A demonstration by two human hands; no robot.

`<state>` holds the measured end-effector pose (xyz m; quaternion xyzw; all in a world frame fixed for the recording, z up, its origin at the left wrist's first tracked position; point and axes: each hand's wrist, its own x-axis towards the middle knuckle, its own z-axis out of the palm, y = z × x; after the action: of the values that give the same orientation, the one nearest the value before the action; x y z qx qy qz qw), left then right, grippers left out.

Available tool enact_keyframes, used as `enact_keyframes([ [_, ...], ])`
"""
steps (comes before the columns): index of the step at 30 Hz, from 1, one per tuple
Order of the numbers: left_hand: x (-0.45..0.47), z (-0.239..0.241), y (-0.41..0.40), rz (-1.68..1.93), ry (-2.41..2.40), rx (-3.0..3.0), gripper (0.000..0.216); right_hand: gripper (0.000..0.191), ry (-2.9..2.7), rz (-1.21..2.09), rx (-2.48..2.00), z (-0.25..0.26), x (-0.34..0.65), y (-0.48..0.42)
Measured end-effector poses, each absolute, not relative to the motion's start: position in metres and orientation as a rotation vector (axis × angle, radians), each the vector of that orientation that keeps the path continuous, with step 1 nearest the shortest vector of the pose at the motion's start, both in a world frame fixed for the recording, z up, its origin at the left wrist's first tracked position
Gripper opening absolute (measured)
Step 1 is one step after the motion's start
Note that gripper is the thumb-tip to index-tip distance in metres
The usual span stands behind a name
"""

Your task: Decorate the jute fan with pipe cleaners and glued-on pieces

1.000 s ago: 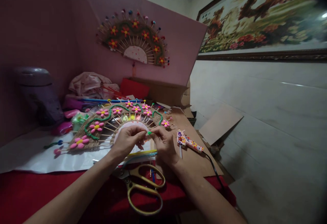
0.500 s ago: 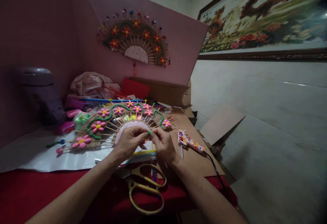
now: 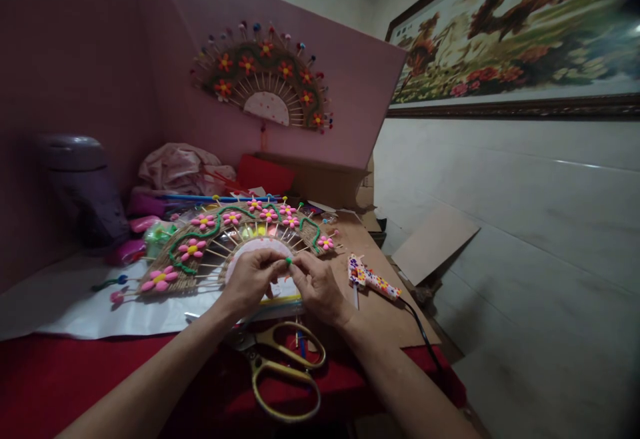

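My left hand [image 3: 254, 281] and my right hand [image 3: 320, 285] meet fingertip to fingertip in front of the decorated fan. Both pinch a small green lump [image 3: 289, 261], possibly soft clay; its far side is hidden by the fingers. Behind them lies the half-round fan [image 3: 193, 248], made of sticks and brown twine-like strips, with pink flowers, a wavy green cord and coloured balls on its stick ends. Its white spotted centre [image 3: 250, 253] is partly covered by my left hand. Below the hands rest gold-handled scissors [image 3: 287, 375].
A flower-patterned glue gun [image 3: 373, 279] with a black cord lies on cardboard [image 3: 400, 322] at right. A purple bottle [image 3: 83, 189] and pink cloth [image 3: 183, 169] stand at back left. Another fan [image 3: 265, 85] hangs on the pink panel. Red cloth [image 3: 95, 372] covers the front edge.
My fingertips and the green lump have shifted slightly left. Both hands keep pinching it; the fan, scissors and glue gun stay where they were.
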<state>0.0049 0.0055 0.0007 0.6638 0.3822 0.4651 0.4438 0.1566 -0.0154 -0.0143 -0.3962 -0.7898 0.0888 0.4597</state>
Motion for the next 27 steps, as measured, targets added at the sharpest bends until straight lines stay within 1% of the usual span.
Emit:
enact_keyframes([
  [3, 0.005, 0.001, 0.005, 1.136, 0.978, 1.693, 0.019, 0.014, -1.964, 0.206, -1.005, -0.014, 0.157, -0.015],
  [8, 0.003, -0.004, 0.009, 1.226, 1.032, 1.976, 0.011, 0.015, -2.095, 0.108, -1.002, -0.016, 0.158, -0.012],
  [10, 0.003, -0.004, 0.009, 1.176, 1.013, 1.938, 0.011, 0.016, -2.107, 0.104, -1.002, -0.017, 0.158, -0.011],
  [16, 0.007, 0.006, 0.003, 1.052, 0.979, 1.644, 0.015, 0.017, -2.069, 0.246, -1.006, -0.016, 0.159, -0.012],
  [23, 0.002, 0.004, 0.008, 0.99, 0.864, 1.619, 0.021, 0.02, -2.067, 0.35, -0.947, -0.013, 0.164, -0.012],
  [27, -0.002, 0.001, 0.011, 0.942, 0.851, 1.609, 0.021, 0.019, -2.085, 0.389, -0.937, -0.013, 0.165, -0.012],
])
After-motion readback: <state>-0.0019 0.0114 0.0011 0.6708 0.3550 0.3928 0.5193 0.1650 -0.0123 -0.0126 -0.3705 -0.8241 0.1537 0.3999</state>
